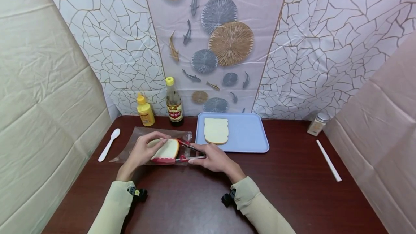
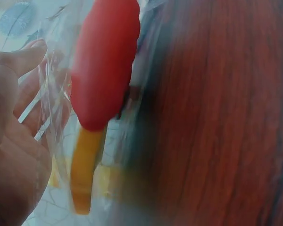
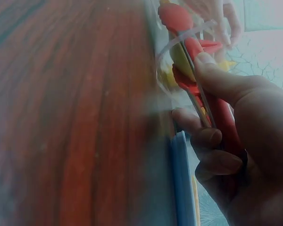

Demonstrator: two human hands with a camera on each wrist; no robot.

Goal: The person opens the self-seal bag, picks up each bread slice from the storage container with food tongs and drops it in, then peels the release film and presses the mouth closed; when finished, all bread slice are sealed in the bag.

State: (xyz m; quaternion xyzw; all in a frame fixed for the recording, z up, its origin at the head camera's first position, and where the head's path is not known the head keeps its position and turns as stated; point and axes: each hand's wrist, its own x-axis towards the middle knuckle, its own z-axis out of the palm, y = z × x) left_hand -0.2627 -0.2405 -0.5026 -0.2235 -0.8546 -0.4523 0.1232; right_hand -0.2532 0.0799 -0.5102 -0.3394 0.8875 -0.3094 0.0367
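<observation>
My right hand point(image 1: 216, 158) grips a pair of red-tipped tongs point(image 3: 224, 123), its thumb on one arm and its fingers curled round the other. The tongs reach into the mouth of a clear plastic bag point(image 1: 134, 138), which lies left of the tray. Between the red tips point(image 2: 106, 61) is a bread slice point(image 1: 169, 149) with a yellow-brown crust, partly hidden by my left hand point(image 1: 143, 151). That hand holds the bag's film between thumb and fingers, over the bread. Another bread slice point(image 1: 216, 130) lies on the blue tray point(image 1: 247, 133).
Behind the bag stand a yellow squeeze bottle point(image 1: 145, 113) and a dark sauce bottle point(image 1: 174, 105) with a yellow cap. A white spoon point(image 1: 108, 145) lies at the left. On the right are a shaker jar point(image 1: 317, 124) and a white stick point(image 1: 329, 161). Fabric walls surround the table.
</observation>
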